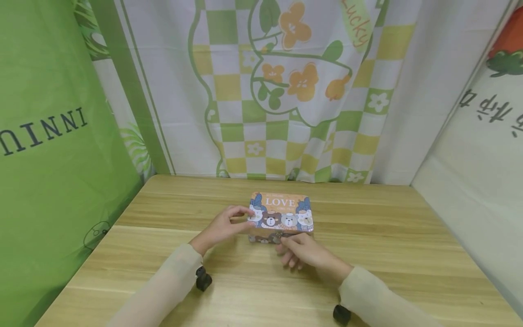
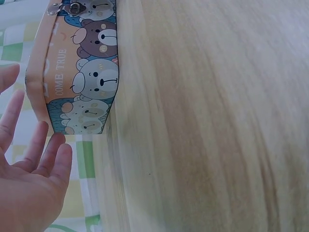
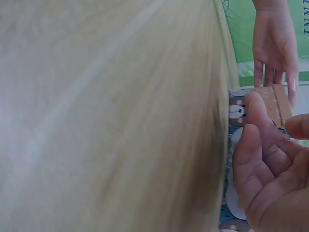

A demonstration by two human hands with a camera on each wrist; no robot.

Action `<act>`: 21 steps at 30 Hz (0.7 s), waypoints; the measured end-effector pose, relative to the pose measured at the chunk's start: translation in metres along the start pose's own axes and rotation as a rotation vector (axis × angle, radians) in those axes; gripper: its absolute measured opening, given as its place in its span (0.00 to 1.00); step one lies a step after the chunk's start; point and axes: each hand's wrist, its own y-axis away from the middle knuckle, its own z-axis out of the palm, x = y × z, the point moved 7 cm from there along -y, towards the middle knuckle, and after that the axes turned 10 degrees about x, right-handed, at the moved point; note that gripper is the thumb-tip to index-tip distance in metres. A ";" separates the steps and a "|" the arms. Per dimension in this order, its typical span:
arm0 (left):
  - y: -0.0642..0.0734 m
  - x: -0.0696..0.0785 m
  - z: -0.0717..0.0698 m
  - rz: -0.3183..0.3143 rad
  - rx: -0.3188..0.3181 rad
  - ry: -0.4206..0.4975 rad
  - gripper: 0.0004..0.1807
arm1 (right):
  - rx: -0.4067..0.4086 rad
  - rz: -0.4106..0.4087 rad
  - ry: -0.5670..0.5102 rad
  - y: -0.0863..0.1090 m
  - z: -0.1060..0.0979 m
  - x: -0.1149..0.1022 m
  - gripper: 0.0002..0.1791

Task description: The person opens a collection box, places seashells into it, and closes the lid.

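Note:
A small box (image 1: 282, 213) printed with bears and the word LOVE sits on the table, its lid down. A metal clasp (image 2: 75, 7) shows on its front. My left hand (image 1: 226, 225) is beside the box's left end, thumb and fingers apart; in the left wrist view its fingertips (image 2: 58, 138) are right at the box's corner. My right hand (image 1: 304, 252) is at the front, thumb and forefinger tips at the clasp, the other fingers (image 3: 248, 140) bent loosely below. I cannot tell whether the right fingertips pinch the clasp.
The wooden table (image 1: 367, 218) has a patterned curtain (image 1: 229, 86) hanging along its back edge. A green cloth (image 1: 53, 181) hangs on the left and a white printed cloth (image 1: 486, 172) on the right. Black wrist devices (image 1: 203, 279) show at both sleeves.

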 end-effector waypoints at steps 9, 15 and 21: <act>-0.002 0.002 -0.005 -0.013 -0.009 0.016 0.19 | -0.002 -0.092 0.059 0.006 -0.022 -0.021 0.26; -0.003 0.007 -0.008 -0.007 0.000 0.022 0.18 | 0.008 -0.224 0.128 0.012 -0.043 -0.036 0.23; -0.006 0.004 -0.014 0.021 0.049 -0.077 0.21 | 0.153 -0.334 0.267 0.016 -0.070 -0.041 0.20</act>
